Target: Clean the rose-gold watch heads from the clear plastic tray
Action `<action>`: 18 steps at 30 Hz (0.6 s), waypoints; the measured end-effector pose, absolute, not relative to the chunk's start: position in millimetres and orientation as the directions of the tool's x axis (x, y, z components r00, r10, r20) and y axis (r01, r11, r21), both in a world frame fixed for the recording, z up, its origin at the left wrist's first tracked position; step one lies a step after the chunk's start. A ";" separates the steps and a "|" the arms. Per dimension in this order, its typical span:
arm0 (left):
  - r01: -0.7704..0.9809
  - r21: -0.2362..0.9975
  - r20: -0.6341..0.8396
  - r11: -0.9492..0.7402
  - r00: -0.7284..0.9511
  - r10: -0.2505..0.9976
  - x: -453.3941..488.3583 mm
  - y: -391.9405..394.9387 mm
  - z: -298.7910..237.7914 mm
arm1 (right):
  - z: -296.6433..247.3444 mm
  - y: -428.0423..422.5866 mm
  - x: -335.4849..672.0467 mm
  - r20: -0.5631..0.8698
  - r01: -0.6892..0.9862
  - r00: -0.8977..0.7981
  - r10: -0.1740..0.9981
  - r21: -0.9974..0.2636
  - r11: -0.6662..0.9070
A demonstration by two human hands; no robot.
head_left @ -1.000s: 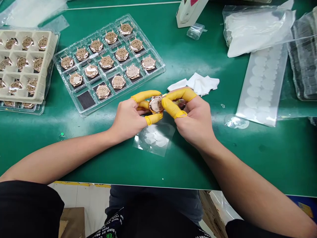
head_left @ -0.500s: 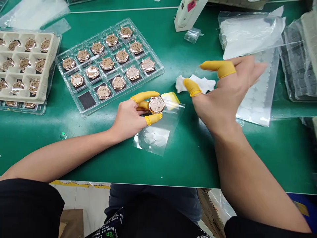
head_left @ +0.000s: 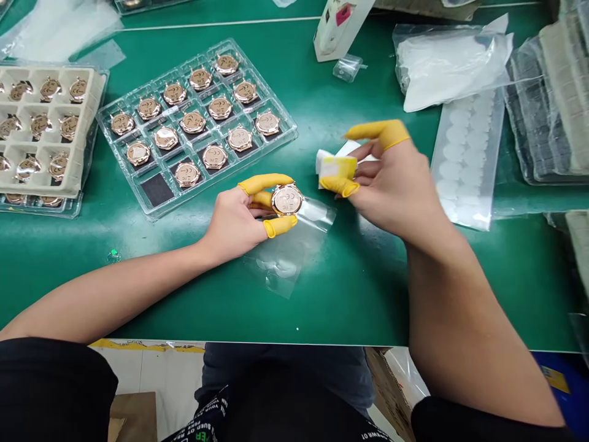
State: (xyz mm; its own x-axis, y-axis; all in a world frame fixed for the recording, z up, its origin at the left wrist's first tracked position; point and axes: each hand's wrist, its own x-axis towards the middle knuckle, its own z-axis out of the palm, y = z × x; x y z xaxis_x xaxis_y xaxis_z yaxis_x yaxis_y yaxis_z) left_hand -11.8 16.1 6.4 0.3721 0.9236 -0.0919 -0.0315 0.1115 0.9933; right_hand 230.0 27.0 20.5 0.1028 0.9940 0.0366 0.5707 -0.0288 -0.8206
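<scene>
My left hand point(head_left: 243, 215), with yellow finger cots, grips a rose-gold watch case point(head_left: 287, 199) by its edges. The marked back of the case faces up. A clear plastic bag point(head_left: 280, 264) with pale round pieces inside lies just below it. My right hand point(head_left: 386, 172), also in yellow cots, has its thumb pressed on a small yellow-and-white pad point(head_left: 338, 167). Its index finger is raised away, and the other fingers curl behind the pad. White cloth point(head_left: 348, 147) shows partly behind this hand.
A clear tray point(head_left: 257, 144) of watch cases stands at centre left, with one bare pocket. Stacked cream trays point(head_left: 69, 186) of cases sit at the far left. Rightward lie a bag of white sheets point(head_left: 442, 61), a strip of white discs point(head_left: 464, 166) and stacked clear trays point(head_left: 529, 123). A white box point(head_left: 340, 27) stands at the back.
My right hand has moved left and down, its thumb closing on the yellow-and-white pad. The pad has left the bag and shifted right. My left hand still holds the watch case.
</scene>
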 end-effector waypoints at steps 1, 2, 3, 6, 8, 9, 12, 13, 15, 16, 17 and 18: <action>-0.036 0.992 -0.098 0.120 0.372 0.923 -11.7 16.2 6.0 | 24.3 26.9 232.3 0.049 0.541 0.149 0.988 -0.840 -0.040; -0.042 0.991 -0.101 0.125 0.372 0.923 -11.6 16.3 5.6 | 28.2 26.7 234.7 0.062 0.525 0.193 0.979 -0.850 -0.050; -0.047 0.991 -0.100 0.127 0.373 0.923 -11.5 16.3 5.1 | 31.9 26.3 236.9 0.074 0.519 0.231 0.970 -0.853 -0.059; -0.052 0.991 -0.099 0.126 0.369 0.924 -11.3 16.1 3.7 | 38.3 25.6 240.8 0.100 0.485 0.253 0.962 -0.874 -0.037; -0.049 0.991 -0.096 0.123 0.366 0.926 -11.2 15.9 3.0 | 38.3 25.2 240.8 0.128 0.418 0.215 0.968 -0.908 0.028; -0.048 0.992 -0.094 0.119 0.365 0.926 -11.1 15.9 2.8 | 37.8 24.7 240.4 0.142 0.384 0.207 0.968 -0.922 0.053; -0.045 0.993 -0.086 0.109 0.362 0.928 -11.0 16.0 2.9 | 40.7 21.0 239.0 0.171 0.454 0.287 0.943 -0.890 0.023; -0.043 0.993 -0.086 0.109 0.363 0.928 -10.9 16.0 3.1 | 44.0 19.0 238.4 0.201 0.546 0.317 0.927 -0.838 -0.005; -0.047 0.993 -0.084 0.108 0.361 0.929 -10.6 15.9 3.5 | 53.1 14.3 236.2 0.273 0.675 0.319 0.908 -0.738 -0.016; -0.048 0.993 -0.084 0.108 0.360 0.929 -10.5 15.7 3.6 | 57.7 12.0 234.2 0.287 0.671 0.307 0.907 -0.741 0.008; -0.049 0.993 -0.082 0.107 0.357 0.930 -10.3 15.5 3.6 | 61.2 9.8 231.2 0.273 0.618 0.298 0.915 -0.786 0.033; -0.048 0.993 -0.083 0.106 0.355 0.931 -10.2 15.2 3.5 | 63.2 7.8 227.3 0.224 0.525 0.288 0.931 -0.850 0.043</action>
